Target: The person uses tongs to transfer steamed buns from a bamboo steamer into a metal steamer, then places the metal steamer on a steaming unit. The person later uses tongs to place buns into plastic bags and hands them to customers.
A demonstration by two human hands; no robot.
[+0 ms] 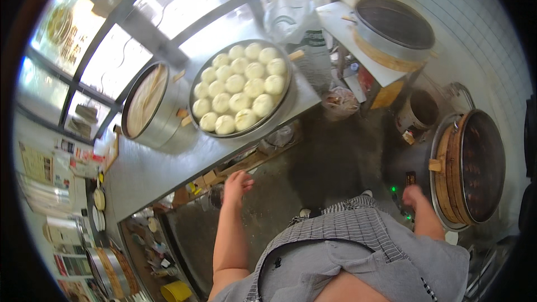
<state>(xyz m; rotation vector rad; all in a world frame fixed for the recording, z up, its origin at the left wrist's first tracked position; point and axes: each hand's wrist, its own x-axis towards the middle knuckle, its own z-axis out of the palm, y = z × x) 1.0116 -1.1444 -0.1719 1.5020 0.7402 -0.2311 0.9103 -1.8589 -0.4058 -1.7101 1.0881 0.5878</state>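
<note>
My left hand (238,183) hangs in the air just off the front edge of the steel worktable (168,176). Its fingers are loosely curled with a gap at the thumb, and nothing shows in it. My right hand (413,196), blurred, is low beside the bamboo-banded steamer (451,167) on the right; whether it touches anything is hard to see. On the worktable a round metal steamer tray (289,86) holds rows of pale buns (235,84). To its left stands a deep metal steamer (165,113) with cloth (144,100) inside.
Another round steamer (390,37) rests on a white side table (335,21). White plastic bags (293,21) stand near the window. A bucket (419,111) and a bag of scraps (340,102) sit lower down. Shelves under the worktable hold boxes (205,178) and a yellow container (176,291).
</note>
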